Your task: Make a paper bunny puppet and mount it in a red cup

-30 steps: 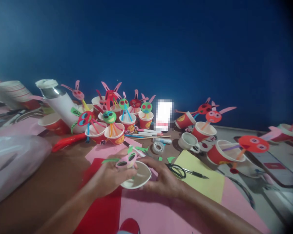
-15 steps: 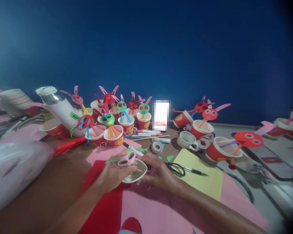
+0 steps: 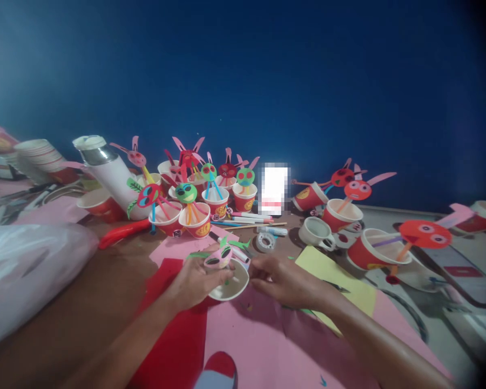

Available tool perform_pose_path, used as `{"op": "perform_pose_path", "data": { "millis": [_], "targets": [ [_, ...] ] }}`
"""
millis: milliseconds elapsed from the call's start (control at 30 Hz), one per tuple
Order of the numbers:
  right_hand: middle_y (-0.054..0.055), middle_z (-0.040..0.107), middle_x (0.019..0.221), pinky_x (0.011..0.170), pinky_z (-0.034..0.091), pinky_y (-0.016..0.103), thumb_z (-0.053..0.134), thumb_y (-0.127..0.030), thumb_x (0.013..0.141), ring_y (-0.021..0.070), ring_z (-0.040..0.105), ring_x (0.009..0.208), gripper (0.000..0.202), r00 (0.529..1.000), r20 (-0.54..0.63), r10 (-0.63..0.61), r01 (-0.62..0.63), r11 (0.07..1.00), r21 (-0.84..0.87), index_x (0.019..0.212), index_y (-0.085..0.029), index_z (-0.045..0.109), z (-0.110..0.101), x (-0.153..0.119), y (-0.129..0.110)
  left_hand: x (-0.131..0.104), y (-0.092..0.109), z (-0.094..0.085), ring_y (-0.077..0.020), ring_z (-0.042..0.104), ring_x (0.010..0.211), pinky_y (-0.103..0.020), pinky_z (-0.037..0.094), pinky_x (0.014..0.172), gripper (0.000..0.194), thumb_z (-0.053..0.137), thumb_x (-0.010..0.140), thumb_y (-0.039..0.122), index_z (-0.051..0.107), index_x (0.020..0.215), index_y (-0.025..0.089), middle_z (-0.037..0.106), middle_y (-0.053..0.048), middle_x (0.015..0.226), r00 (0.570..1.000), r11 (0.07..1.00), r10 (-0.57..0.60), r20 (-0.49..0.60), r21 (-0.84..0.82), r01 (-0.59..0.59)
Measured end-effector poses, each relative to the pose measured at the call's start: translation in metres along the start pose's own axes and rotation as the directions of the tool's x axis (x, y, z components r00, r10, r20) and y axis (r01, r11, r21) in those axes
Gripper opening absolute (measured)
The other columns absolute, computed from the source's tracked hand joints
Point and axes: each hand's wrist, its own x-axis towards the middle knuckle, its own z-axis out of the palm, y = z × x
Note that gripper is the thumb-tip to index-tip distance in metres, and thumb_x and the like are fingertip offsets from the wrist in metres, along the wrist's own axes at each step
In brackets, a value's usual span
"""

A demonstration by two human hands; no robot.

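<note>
My left hand [image 3: 194, 283] grips a paper cup [image 3: 235, 283] near the middle, its thumb over the rim. A pink paper face [image 3: 219, 258] with dark eyes and green strips stands at the cup's left side, by the thumb. Just right of the cup is my right hand [image 3: 281, 278], apart from it, with its fingers curled and the tips close together. Whatever those fingertips hold, if anything, is too small to make out. Pink paper [image 3: 263, 346] and red paper [image 3: 174, 324] lie beneath the hands.
Several red cups with paper faces [image 3: 196, 224] stand behind. A tape roll [image 3: 265, 241], markers [image 3: 251, 217] and a mug [image 3: 316, 232] lie before them. Yellow paper [image 3: 360, 292] is at right, a white flask [image 3: 113, 178] and plastic bag [image 3: 28, 281] at left.
My right hand has come off the cup and moved right, its fingers drawn together. My left hand still holds the cup. The whole view has shifted slightly.
</note>
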Motion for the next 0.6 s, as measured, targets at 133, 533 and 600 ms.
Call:
{"op": "perform_pose_path", "data": {
  "millis": [133, 533, 600],
  "targets": [
    [0.000, 0.060, 0.069, 0.057, 0.037, 0.020, 0.047, -0.011, 0.079, 0.0100, 0.051, 0.062, 0.011, 0.998, 0.056, 0.015, -0.010, 0.995, -0.095, 0.076, -0.015, 0.056, -0.006, 0.000, -0.006, -0.002, 0.004, 0.002, -0.0179, 0.063, 0.069, -0.024, 0.049, 0.060, 0.015, 0.067, 0.066, 0.025, 0.068, 0.077, 0.014, 0.069, -0.003, 0.072, 1.000, 1.000, -0.022, -0.005, 0.001, 0.022],
    [-0.003, 0.056, 0.070, 0.057, 0.041, 0.018, 0.045, -0.008, 0.078, 0.0098, 0.050, 0.063, 0.012, 0.983, 0.163, -0.080, 0.061, 0.991, 0.119, 0.079, -0.017, 0.054, -0.002, 0.005, 0.017, 0.005, 0.002, -0.009, -0.0170, 0.060, 0.066, -0.024, 0.047, 0.059, 0.019, 0.067, 0.069, 0.029, 0.071, 0.078, 0.013, 0.068, -0.005, 0.072, 0.995, 0.997, 0.050, 0.090, 0.053, -0.054],
    [-0.004, 0.056, 0.069, 0.056, 0.041, 0.018, 0.046, -0.009, 0.077, 0.0096, 0.051, 0.062, 0.012, 0.986, 0.151, -0.073, 0.054, 0.990, 0.129, 0.077, -0.017, 0.054, 0.000, 0.006, 0.018, 0.006, 0.001, -0.010, -0.0174, 0.060, 0.067, -0.025, 0.047, 0.061, 0.019, 0.066, 0.070, 0.029, 0.071, 0.079, 0.013, 0.068, -0.005, 0.073, 0.992, 0.996, 0.069, 0.109, 0.051, -0.075]
  ]
}}
